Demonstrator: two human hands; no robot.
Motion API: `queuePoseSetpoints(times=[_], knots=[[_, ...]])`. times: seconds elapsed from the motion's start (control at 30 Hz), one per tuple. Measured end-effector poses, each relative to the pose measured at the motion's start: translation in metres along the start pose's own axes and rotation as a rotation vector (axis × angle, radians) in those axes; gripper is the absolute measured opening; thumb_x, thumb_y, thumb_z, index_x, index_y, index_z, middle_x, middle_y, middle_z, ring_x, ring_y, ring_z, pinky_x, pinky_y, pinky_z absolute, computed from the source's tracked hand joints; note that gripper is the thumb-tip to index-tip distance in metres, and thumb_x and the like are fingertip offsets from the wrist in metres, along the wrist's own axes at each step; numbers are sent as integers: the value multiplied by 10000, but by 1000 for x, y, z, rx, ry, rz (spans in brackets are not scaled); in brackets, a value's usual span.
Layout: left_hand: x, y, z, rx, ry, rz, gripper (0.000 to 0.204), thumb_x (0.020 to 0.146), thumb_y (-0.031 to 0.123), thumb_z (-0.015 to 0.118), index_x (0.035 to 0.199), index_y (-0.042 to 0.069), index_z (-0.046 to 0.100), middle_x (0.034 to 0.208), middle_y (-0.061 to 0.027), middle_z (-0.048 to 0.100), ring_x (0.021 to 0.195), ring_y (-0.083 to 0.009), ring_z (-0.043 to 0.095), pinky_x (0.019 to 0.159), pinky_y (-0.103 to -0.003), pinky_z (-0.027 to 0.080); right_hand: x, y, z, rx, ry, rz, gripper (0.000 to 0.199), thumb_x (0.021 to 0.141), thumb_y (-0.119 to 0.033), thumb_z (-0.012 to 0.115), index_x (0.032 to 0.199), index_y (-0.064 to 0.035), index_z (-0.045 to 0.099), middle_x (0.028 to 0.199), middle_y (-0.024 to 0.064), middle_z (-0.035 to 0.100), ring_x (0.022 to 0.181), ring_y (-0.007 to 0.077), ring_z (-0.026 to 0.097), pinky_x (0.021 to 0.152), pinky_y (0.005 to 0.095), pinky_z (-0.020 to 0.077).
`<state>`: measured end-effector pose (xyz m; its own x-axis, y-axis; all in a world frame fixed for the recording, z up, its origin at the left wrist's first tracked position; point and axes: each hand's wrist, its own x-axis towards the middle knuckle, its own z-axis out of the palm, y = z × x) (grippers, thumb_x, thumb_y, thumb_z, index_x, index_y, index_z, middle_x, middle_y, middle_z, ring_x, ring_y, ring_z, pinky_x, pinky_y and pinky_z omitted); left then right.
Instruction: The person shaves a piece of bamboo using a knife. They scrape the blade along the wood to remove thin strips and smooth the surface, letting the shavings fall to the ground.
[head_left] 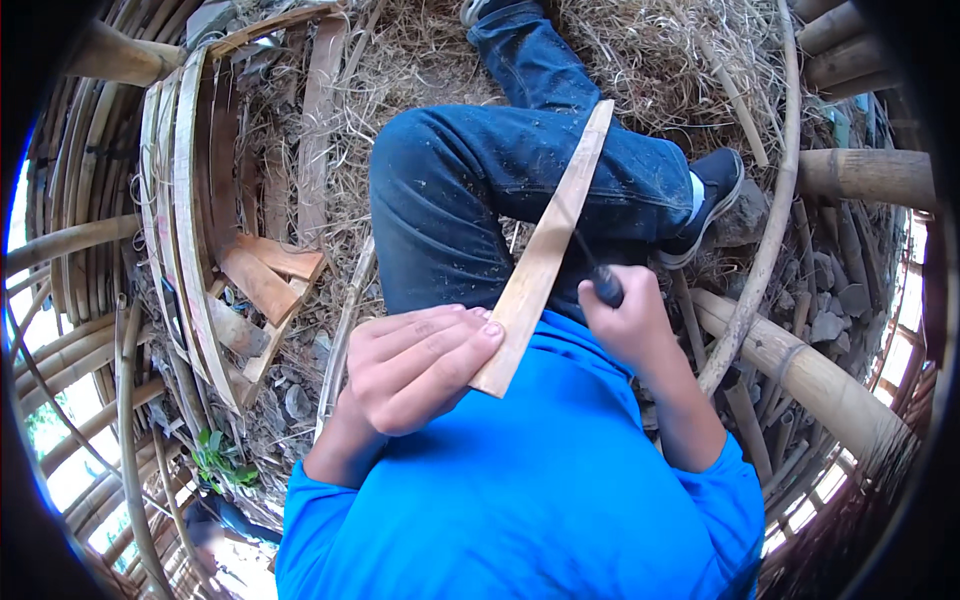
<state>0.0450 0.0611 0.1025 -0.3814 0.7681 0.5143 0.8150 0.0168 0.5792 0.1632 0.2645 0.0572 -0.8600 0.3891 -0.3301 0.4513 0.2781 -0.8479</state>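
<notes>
Left hand [420, 365] grips the flat tan bamboo slat [545, 250] mid-frame, right hand [625, 320] clenches a dark-handled knife [600, 280] against its edge; shaving appears unfinished.

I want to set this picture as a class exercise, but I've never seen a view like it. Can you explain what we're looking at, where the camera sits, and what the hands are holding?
The camera is worn on a person's head and looks straight down, so the wide lens bends straight edges near the rim. You see their blue shirt, jeans and both bare hands. The left hand grips the near end of a long flat bamboo slat that lies across the knee. The right hand is closed on a dark knife handle, with the thin blade against the slat's edge. The ground is covered with dry shavings. Curved bamboo strips are stacked at the left, and thick bamboo poles lie at the right.
</notes>
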Motion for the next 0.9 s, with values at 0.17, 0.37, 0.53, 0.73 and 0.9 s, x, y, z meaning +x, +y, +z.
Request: queuePoseSetpoints(times=[0.17,0.37,0.53,0.73,0.9], knots=[[1,4,-3,67,-30,38,196,744,38,620,918,-40,664,810,-127,684,783,-240,698,708,-352,589,-13,-25,6,8,-92,-184,292,786,-66,606,555,0,440,464,89,343,439,101,345,420,327,271],[-6,5,1,-9,-5,11,203,743,35,631,922,-58,654,809,-140,683,789,-250,697,721,-363,588,3,16,10,75,92,64,253,783,-69,593,575,30,489,459,96,426,465,71,411,422,324,318],[-6,3,-7,3,6,-1,212,749,56,653,915,-76,648,807,-161,677,763,-262,698,710,-369,592,-5,-15,20,56,-28,-211,214,744,-26,612,573,14,489,479,154,432,409,193,451,426,346,329],[-7,-5,-3,-33,22,-26,206,777,86,629,903,-76,651,796,-161,677,763,-271,698,706,-370,593,22,19,2,-50,27,57,210,758,-66,597,591,30,515,496,181,467,431,171,479,437,351,354],[-5,-8,-5,9,-14,-47,194,778,67,631,918,-65,652,802,-154,676,775,-269,698,716,-373,593,8,-12,9,-62,-89,-156,143,712,-52,613,616,31,549,498,186,464,423,195,479,447,362,366]])
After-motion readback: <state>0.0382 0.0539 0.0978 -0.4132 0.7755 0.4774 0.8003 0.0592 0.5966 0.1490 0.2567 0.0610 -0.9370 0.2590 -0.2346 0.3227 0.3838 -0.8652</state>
